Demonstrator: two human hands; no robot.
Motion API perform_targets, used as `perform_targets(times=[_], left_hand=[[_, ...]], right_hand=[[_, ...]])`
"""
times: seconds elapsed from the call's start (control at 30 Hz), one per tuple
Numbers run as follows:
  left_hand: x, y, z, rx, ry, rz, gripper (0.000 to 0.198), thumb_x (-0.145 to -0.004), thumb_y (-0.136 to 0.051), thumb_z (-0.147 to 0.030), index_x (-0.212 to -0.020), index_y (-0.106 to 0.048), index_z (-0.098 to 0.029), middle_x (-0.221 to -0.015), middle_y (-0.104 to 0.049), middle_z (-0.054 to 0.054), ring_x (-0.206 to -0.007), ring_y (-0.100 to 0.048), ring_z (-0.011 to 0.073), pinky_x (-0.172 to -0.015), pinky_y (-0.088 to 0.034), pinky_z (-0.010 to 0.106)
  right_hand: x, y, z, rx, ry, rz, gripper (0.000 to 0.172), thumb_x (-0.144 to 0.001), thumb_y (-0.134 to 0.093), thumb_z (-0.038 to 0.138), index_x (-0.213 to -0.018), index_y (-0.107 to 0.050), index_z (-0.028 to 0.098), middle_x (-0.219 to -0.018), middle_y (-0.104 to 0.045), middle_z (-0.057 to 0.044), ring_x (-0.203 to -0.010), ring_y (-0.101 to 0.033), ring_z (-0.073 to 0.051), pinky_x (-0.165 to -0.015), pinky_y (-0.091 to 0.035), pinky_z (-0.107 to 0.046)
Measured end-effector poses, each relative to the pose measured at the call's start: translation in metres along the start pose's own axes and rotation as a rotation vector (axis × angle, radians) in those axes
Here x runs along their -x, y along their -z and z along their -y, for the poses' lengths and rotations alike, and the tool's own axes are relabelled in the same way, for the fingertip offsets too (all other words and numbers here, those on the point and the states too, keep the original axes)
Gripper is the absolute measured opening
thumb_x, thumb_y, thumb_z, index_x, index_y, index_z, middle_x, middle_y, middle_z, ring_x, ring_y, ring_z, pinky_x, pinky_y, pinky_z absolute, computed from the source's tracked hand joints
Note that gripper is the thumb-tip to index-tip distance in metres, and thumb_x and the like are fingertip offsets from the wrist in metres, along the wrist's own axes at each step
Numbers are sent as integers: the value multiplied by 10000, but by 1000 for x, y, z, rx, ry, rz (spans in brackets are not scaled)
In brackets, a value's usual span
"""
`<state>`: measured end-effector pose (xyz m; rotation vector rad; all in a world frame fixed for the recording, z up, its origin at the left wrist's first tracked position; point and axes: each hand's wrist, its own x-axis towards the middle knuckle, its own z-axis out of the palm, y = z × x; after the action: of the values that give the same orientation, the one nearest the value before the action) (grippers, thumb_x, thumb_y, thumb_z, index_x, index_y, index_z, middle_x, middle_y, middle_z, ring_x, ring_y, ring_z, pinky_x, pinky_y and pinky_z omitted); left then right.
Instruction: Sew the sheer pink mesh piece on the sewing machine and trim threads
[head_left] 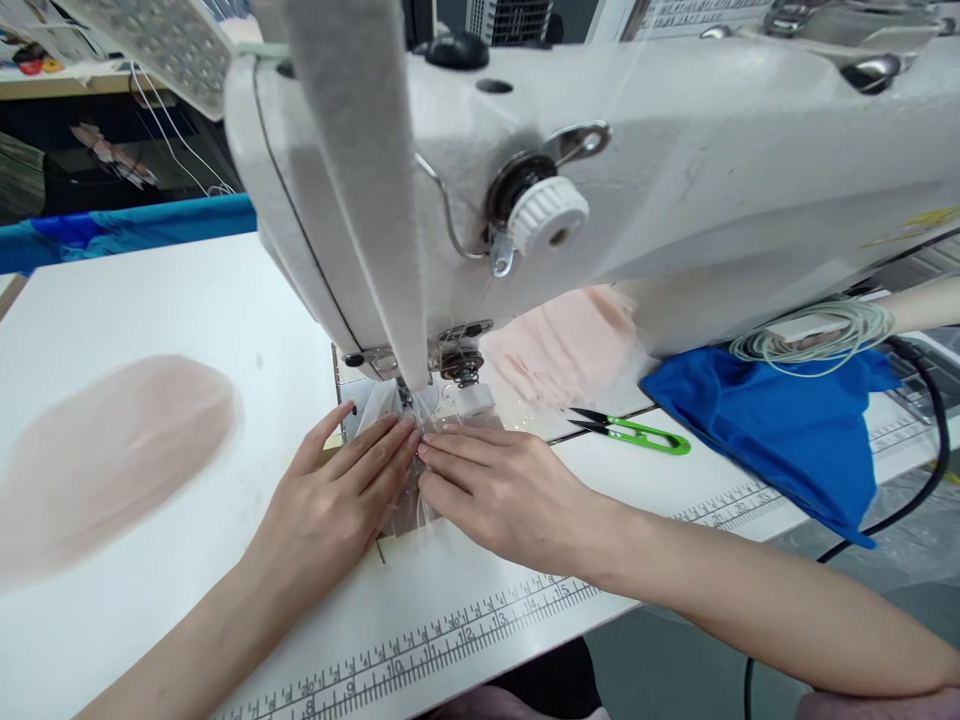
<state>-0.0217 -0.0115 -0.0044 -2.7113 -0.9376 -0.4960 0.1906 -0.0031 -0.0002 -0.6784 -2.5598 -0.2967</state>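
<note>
Both my hands lie flat on a thin, see-through piece of fabric (390, 405) under the presser foot (459, 366) of a white sewing machine (675, 190). My left hand (337, 490) rests with fingers stretched toward the needle, fingertips on the fabric. My right hand (495, 490) lies beside it, fingers extended leftward and pressing the same fabric. The fingertips of the two hands almost touch just in front of the foot.
A green-handled thread snip (637, 432) lies on the white table (150, 300) to the right. Further right sit a blue cloth (787, 430) and a coil of cord (817, 335). Pale pink fabric (112, 450) lies at left, more pink fabric (562, 345) behind the needle. A printed ruler (465, 630) runs along the front edge.
</note>
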Motion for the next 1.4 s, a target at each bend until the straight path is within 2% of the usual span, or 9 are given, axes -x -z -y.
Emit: perform_targets(times=[0.27, 1.0, 1.2, 1.4], left_hand=[[-1, -1, 0, 1, 7, -16, 329, -952, -437, -74, -1223, -622, -94, -1295, -640, 104, -1179, -628, 248, -1186, -267, 490], [-3, -6, 1, 19, 57, -35, 327, -983, -433, -140, -1257, -611, -127, -1286, -649, 78, -1186, -625, 245, -1175, -277, 519], [-5, -3, 1, -4, 30, -43, 300, -970, -486, -140, -1236, -622, -111, -1262, -664, 89, -1156, -641, 258, -1171, -280, 529], [-1, 1, -1, 8, -34, -111, 278, -900, -591, -64, -1171, -644, -90, -1206, -696, 103, -1115, -666, 233, -1127, -359, 471]], right_hand=[[0, 0, -1, 6, -4, 3, 258, -931, -468, 36, -790, -665, 127, -896, -764, -84, -938, -723, -170, -896, -591, -291], [-1, -2, -2, 50, -10, -9, 291, -912, -435, 11, -783, -672, 120, -889, -766, -83, -904, -724, -187, -882, -588, -301], [-2, -2, -3, 62, -9, -11, 277, -913, -440, 12, -818, -683, 106, -902, -765, -92, -901, -723, -193, -859, -594, -299], [-1, -4, -5, 51, -13, -1, 261, -911, -461, 12, -818, -680, 119, -928, -767, -80, -916, -720, -192, -890, -586, -310]])
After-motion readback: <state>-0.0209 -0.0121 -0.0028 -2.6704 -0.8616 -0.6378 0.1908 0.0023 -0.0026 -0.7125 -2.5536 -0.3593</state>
